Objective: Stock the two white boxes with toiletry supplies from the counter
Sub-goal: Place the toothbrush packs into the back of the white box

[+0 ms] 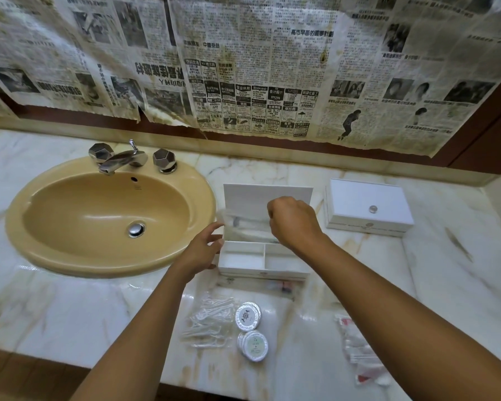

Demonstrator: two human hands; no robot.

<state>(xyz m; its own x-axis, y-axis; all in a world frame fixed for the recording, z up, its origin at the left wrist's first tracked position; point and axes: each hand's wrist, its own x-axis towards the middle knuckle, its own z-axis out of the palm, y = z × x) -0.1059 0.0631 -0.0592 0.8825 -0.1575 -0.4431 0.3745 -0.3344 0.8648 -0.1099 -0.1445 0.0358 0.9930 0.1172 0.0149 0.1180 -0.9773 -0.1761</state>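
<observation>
An open white box with its lid up stands on the marble counter, its front compartments bare. Both hands hold a clear plastic packet over its rear section: my left hand pinches the packet's left end beside the box, my right hand grips its right end from above. A second white box, lid down with a small knob, sits to the right. Near the front edge lie wrapped floss picks, two stacks of round soaps and red-and-white packets.
A tan sink with chrome taps fills the counter's left half. Old newspaper covers the wall behind. Another clear packet lies just in front of the open box. The counter's front edge runs close below the supplies.
</observation>
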